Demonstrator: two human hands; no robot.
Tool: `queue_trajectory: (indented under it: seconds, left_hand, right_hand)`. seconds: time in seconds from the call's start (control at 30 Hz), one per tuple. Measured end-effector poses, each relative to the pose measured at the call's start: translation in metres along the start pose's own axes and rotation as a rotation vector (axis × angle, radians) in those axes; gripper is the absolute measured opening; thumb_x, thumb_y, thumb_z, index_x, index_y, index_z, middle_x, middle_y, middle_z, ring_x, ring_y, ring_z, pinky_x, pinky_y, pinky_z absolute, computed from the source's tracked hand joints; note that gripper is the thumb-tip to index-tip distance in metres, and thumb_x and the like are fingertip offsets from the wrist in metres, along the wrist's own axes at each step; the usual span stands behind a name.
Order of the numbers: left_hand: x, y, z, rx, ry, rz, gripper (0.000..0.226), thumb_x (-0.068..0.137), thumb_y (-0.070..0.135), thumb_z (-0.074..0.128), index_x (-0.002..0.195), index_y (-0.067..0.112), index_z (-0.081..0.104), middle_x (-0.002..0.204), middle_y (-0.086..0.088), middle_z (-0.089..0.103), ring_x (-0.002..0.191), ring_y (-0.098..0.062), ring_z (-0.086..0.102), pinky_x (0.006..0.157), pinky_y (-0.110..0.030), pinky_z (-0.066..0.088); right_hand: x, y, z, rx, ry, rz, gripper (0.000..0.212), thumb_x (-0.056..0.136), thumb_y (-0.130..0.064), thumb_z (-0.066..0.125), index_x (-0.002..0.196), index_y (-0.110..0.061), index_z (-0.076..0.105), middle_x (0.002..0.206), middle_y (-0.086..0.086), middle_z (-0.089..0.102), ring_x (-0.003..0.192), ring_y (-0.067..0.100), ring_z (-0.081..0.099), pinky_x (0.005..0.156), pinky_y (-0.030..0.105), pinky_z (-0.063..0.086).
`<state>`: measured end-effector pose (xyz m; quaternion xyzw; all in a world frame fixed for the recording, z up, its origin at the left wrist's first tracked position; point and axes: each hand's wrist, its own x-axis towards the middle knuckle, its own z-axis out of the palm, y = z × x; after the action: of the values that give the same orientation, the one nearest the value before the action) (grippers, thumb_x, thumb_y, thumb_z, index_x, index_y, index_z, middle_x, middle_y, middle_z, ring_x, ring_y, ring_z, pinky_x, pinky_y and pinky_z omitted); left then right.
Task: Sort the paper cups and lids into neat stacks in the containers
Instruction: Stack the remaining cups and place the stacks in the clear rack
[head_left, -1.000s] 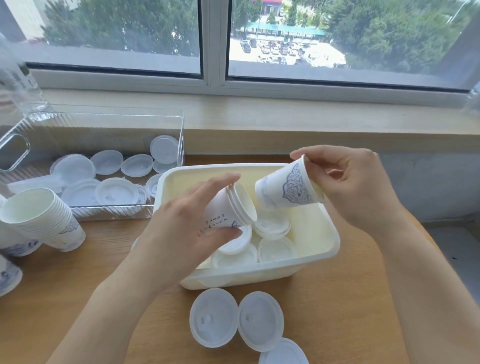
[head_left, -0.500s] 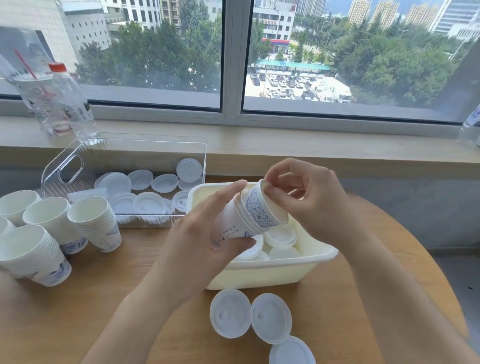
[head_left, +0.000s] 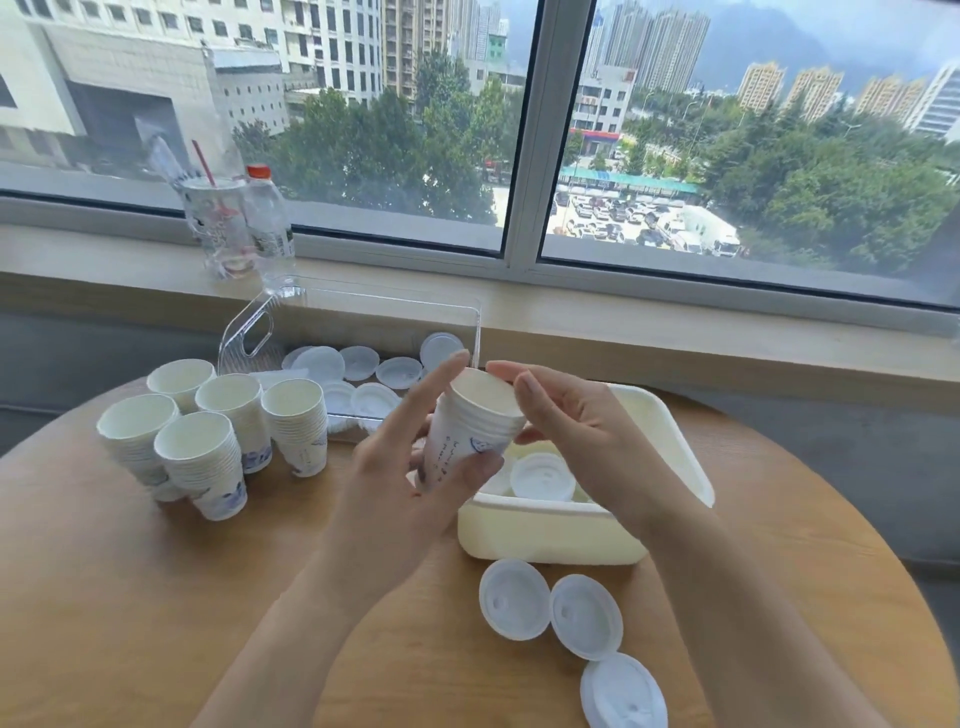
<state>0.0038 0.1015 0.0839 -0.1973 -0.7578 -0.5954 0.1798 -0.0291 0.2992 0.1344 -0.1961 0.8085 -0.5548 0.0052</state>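
Cups first: we've got a short nested stack of paper cups (head_left: 475, 434) held up above the round wooden table (head_left: 104, 597), mouth tilted toward us so we see straight into the top one. Our left hand (head_left: 410, 483) grips it from the side, thumb curled across the front of the wall and fingers reaching up behind to the rim. Our right hand (head_left: 576, 441) sits just beside it with fingers loosely bent, fingertips touching the rim on the far and right side; how much of the weight it carries we can't tell.

On writing: there's a column of small dark print running down the cup wall plus a blue printed pattern, but it's too small and blurry for us to read. Same with the label on the bottle.

Right under the hands is the cream tub (head_left: 670, 441), with white lids (head_left: 543, 475) lying loose inside. Three more lids (head_left: 584, 616) sit on the table in front of the tub, in a row touching each other. Behind our left hand is the clear bin (head_left: 249, 332) with a handle cutout, with a scatter of lids in the bottom. Left of that stand five tall cup stacks (head_left: 208, 441), upright and bunched close together.

Up on the windowsill there's a clear plastic cup (head_left: 218, 228) with a red straw, and a water bottle (head_left: 267, 218) with a red cap just beside it.
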Motion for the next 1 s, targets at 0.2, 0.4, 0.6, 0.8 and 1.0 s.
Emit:
queue_trajectory:
  seconds: [0.2,0.4,0.6,0.8,1.0]
  left_hand:
    - [-0.019,-0.009,-0.038,0.010,0.078,-0.036,0.067,0.091,0.043,0.077,0.149,0.053,0.046,0.122,0.020,0.068,0.105,-0.007,0.074,0.073,-0.018,0.059]
    - [-0.036,-0.033,-0.075,0.065,0.155,-0.074,0.061,0.094,0.049,0.075,0.148,0.050,0.047,0.119,0.014,0.071,0.101,-0.021,0.075,0.078,-0.049,0.063]
    - [-0.051,-0.054,-0.108,0.129,0.263,-0.120,0.063,0.087,0.063,0.073,0.145,0.051,0.049,0.108,0.004,0.073,0.092,-0.025,0.073,0.077,-0.050,0.061]
    - [-0.061,-0.076,-0.126,0.219,0.340,-0.162,0.064,0.091,0.053,0.074,0.149,0.049,0.047,0.113,0.009,0.070,0.081,-0.024,0.070,0.076,-0.048,0.061]
    - [-0.063,-0.100,-0.160,0.300,0.424,-0.214,0.087,0.081,0.056,0.083,0.154,0.054,0.037,0.137,0.026,0.062,0.122,0.000,0.063,0.099,-0.029,0.054]
  right_hand:
    - [0.000,-0.009,0.053,0.157,-0.032,0.019,0.063,0.090,-0.048,0.066,0.147,-0.022,0.057,0.132,-0.005,0.071,0.116,0.007,0.070,0.094,0.028,0.059]
    - [0.017,-0.014,0.110,0.323,-0.049,0.073,0.059,0.087,-0.036,0.076,0.141,-0.016,0.062,0.115,0.006,0.078,0.109,0.024,0.075,0.101,0.040,0.059]
    - [0.035,-0.005,0.159,0.370,-0.074,0.092,0.052,0.090,-0.031,0.080,0.138,-0.021,0.064,0.110,-0.005,0.078,0.110,0.018,0.073,0.103,0.040,0.057]
    - [0.050,0.009,0.197,0.302,-0.145,0.077,0.068,0.083,-0.022,0.089,0.144,-0.026,0.058,0.125,-0.004,0.075,0.119,0.012,0.070,0.098,0.028,0.056]
    - [0.093,0.003,0.212,0.275,-0.010,-0.019,0.065,0.081,-0.019,0.091,0.137,-0.030,0.061,0.123,-0.010,0.073,0.115,0.007,0.070,0.094,0.027,0.059]
